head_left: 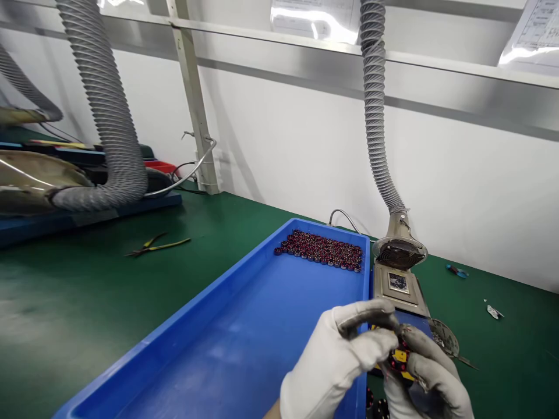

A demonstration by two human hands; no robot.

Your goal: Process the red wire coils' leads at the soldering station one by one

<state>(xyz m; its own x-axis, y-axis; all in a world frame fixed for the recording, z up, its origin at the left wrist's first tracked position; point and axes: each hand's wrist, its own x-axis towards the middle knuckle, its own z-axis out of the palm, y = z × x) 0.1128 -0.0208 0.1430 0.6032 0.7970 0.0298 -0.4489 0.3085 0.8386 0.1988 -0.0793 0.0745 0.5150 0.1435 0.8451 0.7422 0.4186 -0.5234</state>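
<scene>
Both my hands wear white gloves with soiled fingertips and meet at the lower right. My left hand (336, 361) pinches its fingers together above a small dark red coil (399, 362). My right hand (430, 375) curls around that coil from below, beside a yellow patch. A long blue tray (209, 326) lies just left of my hands. Several dark red coils (321, 249) lie in rows at its far end. A small solder pot (398, 283) sits just beyond my hands.
A grey ribbed fume hose (376, 128) hangs down to a vent over the pot. A second thick hose (109, 116) curves at the left. Yellow-handled pliers (157, 245) lie on the green bench mat (87, 291). Small tools (457, 270) lie at the right.
</scene>
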